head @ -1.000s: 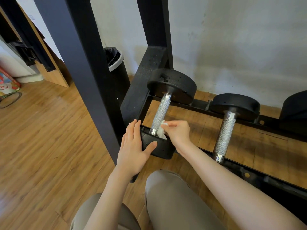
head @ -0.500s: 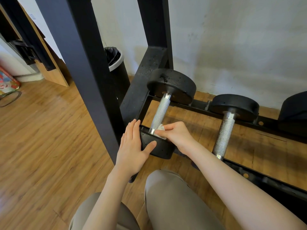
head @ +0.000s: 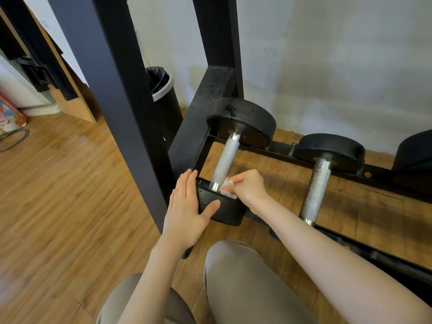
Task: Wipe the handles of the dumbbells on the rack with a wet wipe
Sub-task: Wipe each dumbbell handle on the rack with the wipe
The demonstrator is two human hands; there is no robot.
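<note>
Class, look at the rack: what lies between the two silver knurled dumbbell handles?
In the head view, only bare wooden floor shows between the left silver knurled handle and the right one, except where the right hand holds the white wet wipe.

Not much to the person's getup here. Both forearms are bare the whole way up to the frame edge, no sleeves showing at all. No watch, no bracelet, no rings on the left hand (head: 187, 208) or the right hand (head: 249, 187), and no gloves either. Legs are covered in plain khaki-beige trousers (head: 243, 284), smooth fabric, no pattern or logo visible, both knees bent up at the near edge.
</note>
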